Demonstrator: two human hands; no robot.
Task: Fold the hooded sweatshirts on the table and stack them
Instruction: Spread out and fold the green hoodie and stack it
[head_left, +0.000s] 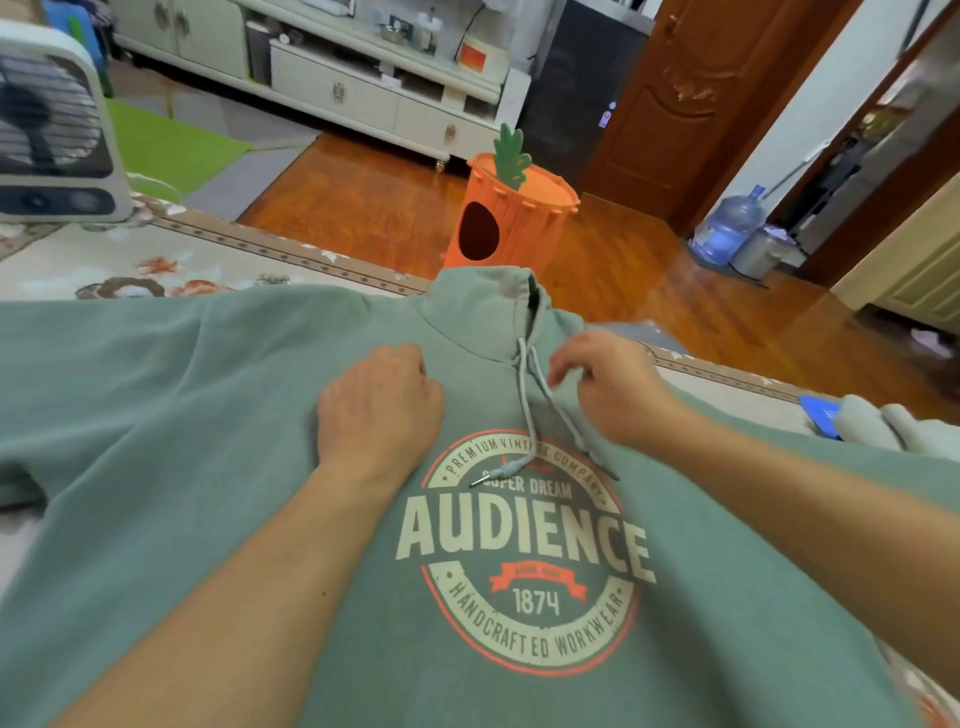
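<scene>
- Head view: green hooded sweatshirt (260, 467) lies front-up, spread flat on the table (218, 260) w/ floral cloth, hood end away from me.
- My left hand (382, 410) rests knuckles-up on the chest, just left of the drawstrings (530, 410); fingers curled under, can't tell if they grip fabric.
- My right hand (608, 384) sits near the collar, right of the strings, fingers bent, tips pinching the fabric there.
- Pale folded garment (883, 423) at the table's right edge.
</scene>
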